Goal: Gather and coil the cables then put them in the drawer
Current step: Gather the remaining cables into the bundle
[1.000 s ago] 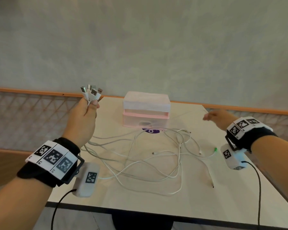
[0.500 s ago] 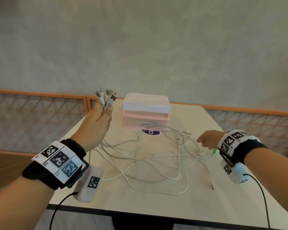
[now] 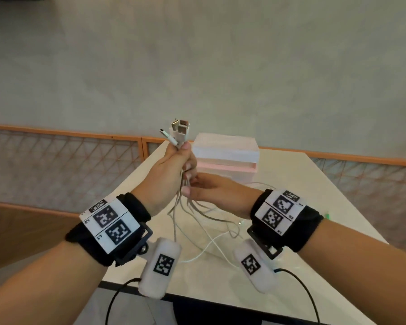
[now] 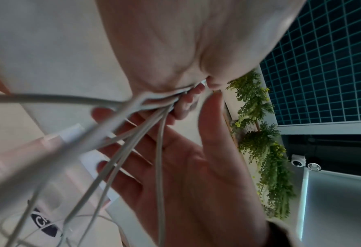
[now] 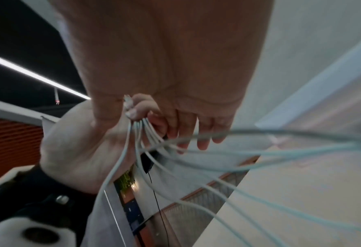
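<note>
My left hand (image 3: 171, 165) is raised above the table and grips a bundle of white cables (image 3: 188, 214) just below their plugs (image 3: 179, 132), which stick up from the fist. The cables hang down to a loose tangle on the table. My right hand (image 3: 211, 188) is directly under the left fist with fingers straight, and the strands run across its open palm (image 4: 196, 167). In the right wrist view the cables (image 5: 137, 133) fan out from the left hand (image 5: 73, 150). The pink and white drawer box (image 3: 225, 153) stands behind both hands.
The beige table (image 3: 302, 231) stretches forward to the box, with its near edge just under my wrists. A small green-tipped piece (image 3: 328, 216) lies on the right. An orange-framed lattice rail (image 3: 56, 156) runs behind the table below a grey wall.
My left hand carried the plug bundle rightward to the middle. My right hand left the right side of the table and came in beneath the left fist, against the hanging cables.
</note>
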A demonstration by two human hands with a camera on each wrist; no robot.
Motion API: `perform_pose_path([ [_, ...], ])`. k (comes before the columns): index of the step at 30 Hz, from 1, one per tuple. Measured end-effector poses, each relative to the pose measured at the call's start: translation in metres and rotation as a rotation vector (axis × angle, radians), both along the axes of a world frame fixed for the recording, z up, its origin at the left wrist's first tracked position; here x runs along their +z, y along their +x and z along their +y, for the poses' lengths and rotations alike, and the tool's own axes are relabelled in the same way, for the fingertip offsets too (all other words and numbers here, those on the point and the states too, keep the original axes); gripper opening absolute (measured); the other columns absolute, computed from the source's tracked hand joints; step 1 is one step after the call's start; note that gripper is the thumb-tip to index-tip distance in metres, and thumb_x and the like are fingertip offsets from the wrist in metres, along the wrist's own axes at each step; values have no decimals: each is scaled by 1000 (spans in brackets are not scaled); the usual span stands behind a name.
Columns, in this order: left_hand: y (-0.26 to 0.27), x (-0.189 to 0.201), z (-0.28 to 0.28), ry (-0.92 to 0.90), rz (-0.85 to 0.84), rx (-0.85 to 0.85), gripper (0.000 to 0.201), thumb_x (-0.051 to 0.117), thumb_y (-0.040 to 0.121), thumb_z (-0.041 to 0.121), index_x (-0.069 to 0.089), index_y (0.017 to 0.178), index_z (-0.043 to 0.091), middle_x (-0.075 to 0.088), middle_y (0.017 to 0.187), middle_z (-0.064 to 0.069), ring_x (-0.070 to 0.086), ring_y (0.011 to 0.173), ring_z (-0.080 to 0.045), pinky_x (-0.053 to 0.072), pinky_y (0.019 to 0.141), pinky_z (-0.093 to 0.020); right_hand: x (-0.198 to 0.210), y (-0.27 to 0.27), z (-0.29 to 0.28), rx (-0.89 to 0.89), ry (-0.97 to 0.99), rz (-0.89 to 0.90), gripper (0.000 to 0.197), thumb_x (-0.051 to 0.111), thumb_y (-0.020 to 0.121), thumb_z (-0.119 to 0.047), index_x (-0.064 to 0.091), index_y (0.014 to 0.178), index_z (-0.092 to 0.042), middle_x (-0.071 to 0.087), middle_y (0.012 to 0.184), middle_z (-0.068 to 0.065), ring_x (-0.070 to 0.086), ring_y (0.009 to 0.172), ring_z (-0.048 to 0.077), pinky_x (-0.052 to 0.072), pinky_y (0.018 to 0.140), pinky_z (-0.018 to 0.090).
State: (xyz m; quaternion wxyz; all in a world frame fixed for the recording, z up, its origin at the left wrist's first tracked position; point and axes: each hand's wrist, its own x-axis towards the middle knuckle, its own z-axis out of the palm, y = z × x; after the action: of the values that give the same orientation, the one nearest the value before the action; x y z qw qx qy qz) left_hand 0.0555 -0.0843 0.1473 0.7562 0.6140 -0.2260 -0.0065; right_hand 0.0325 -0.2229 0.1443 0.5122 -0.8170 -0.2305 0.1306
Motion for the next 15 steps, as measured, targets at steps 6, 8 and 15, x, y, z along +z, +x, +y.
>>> perform_pose_path([
  [6, -3, -1, 5, -61, 75, -37, 25, 34, 102, 28, 41, 78, 21, 35, 60, 5, 35, 50, -8, 37, 62, -27, -11, 12, 26, 100, 319, 55, 16, 58, 85, 2, 58, 93, -13, 62, 90, 6, 61, 89, 13, 49, 88, 22],
  [8, -4, 1, 9, -63, 56, -44, 29, 32, 102, 28, 39, 76, 19, 32, 60, 4, 34, 50, -9, 39, 62, -27, -12, 12, 30, 142, 330, 16, 18, 52, 86, 9, 53, 93, -7, 58, 78, 12, 60, 77, 22, 54, 77, 21],
  [15, -2, 9, 19, -133, -6, -94, 36, 27, 103, 30, 32, 70, 15, 27, 51, 7, 26, 43, -9, 42, 50, -24, -14, 15, 13, 80, -257, -327, 29, 48, 95, -20, 38, 117, -4, 55, 81, 5, 54, 63, 14, 48, 63, 21],
])
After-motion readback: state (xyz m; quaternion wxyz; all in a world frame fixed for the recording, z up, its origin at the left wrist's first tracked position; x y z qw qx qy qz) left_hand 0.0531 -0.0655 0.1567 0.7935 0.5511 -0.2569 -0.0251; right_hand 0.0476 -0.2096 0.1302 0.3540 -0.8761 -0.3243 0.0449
